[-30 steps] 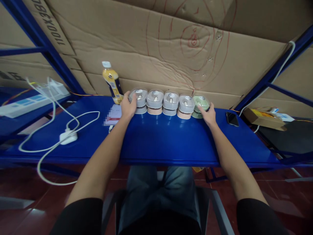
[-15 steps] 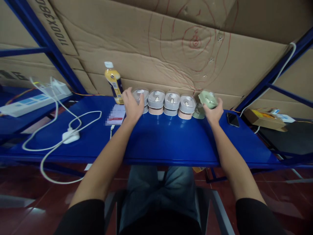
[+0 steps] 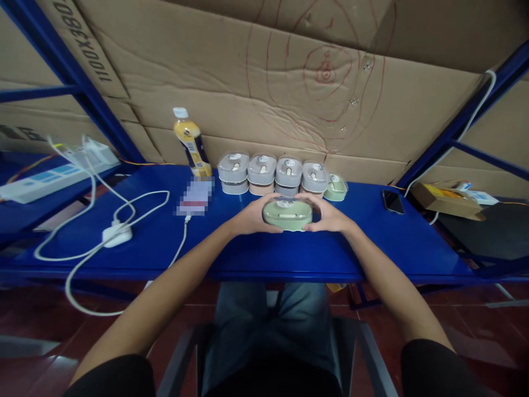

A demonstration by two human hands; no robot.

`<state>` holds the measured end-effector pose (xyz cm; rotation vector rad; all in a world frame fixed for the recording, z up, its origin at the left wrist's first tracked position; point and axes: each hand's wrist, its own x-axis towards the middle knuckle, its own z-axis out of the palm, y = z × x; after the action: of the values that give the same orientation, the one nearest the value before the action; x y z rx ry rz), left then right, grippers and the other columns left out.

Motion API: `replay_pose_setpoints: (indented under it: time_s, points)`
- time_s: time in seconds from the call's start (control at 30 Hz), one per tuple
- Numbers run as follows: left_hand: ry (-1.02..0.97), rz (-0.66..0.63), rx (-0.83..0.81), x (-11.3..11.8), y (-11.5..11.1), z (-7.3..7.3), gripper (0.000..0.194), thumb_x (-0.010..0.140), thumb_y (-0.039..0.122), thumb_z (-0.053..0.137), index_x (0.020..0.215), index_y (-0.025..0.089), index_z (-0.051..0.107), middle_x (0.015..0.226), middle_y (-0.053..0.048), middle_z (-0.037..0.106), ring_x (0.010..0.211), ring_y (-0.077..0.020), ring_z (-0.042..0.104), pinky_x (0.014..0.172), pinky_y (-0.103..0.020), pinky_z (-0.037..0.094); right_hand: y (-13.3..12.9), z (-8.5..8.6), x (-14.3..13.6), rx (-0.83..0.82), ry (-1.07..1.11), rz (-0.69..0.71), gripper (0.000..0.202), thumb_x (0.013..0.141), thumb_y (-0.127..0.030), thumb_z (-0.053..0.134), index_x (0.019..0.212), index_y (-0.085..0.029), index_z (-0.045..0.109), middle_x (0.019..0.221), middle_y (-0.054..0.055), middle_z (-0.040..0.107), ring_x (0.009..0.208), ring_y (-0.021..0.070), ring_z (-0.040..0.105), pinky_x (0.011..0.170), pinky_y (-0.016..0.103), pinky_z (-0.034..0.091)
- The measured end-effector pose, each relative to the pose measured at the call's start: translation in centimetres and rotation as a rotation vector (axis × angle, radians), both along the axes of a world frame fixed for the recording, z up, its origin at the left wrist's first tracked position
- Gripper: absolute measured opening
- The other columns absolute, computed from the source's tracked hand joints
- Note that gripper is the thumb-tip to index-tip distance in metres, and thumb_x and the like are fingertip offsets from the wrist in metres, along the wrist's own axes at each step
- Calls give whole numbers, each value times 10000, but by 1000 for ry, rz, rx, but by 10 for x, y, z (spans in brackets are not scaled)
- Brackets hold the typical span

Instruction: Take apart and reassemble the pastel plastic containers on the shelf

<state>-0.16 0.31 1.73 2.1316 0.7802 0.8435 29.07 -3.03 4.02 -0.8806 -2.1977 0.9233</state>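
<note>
Both of my hands grip a green lidded container [image 3: 288, 216] with a clear top and a round sticker, held in front of the row near the middle of the table. My left hand [image 3: 255, 216] wraps its left end, thumb along the front edge. On its right end is my right hand [image 3: 326, 213], fingers behind and thumb in front. Behind stands a row of stacked lidded containers: grey [image 3: 233, 175], pink [image 3: 262, 175], grey [image 3: 288, 170] and pink [image 3: 314, 177]. A single green container [image 3: 336, 189] ends the row on the right.
A yellow drink bottle [image 3: 192, 144] stands left of the row, with a plugged-in phone [image 3: 194, 197] in front. A white charger [image 3: 117, 235] and looping cable lie on the left. A dark phone [image 3: 392, 202] rests right. Cardboard [image 3: 248, 71] walls the back of the blue table [image 3: 285, 256].
The green container has moved from above the row's right end to the front middle, turned upright. My left hand has left the row's left end and taken hold of it too.
</note>
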Motion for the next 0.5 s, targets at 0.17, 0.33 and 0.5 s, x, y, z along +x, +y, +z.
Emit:
replay_pose_setpoints:
  time_s: [0.17,0.33,0.5]
  points:
    - [67,89,47,6,-7,-14,1153,559,515,990,1532,220,446,1483,-156,633,1362,-386,624,1177,-548,483,0,-13,-11,213,-147,-132,1041,689,-661,900,1546,-221,506,1507,168,616,1384,386,607,1190,586,482]
    - [65,71,56,21,-9,-22,1192,566,565,989,1551,219,412,1519,-162,596,1413,-403,576,1196,-548,460,-7,-20,-31,487,-254,-254,989,720,-740,854,1517,-242,544,1436,180,649,1316,429,627,1121,640,514]
    - [80,79,33,19,-11,-23,1288,597,595,974,1629,209,307,1585,-195,525,1458,-421,527,1212,-581,436,-10,-16,-31,481,-238,-251,823,811,-671,810,1453,-209,585,1379,182,680,1262,395,660,1076,584,557]
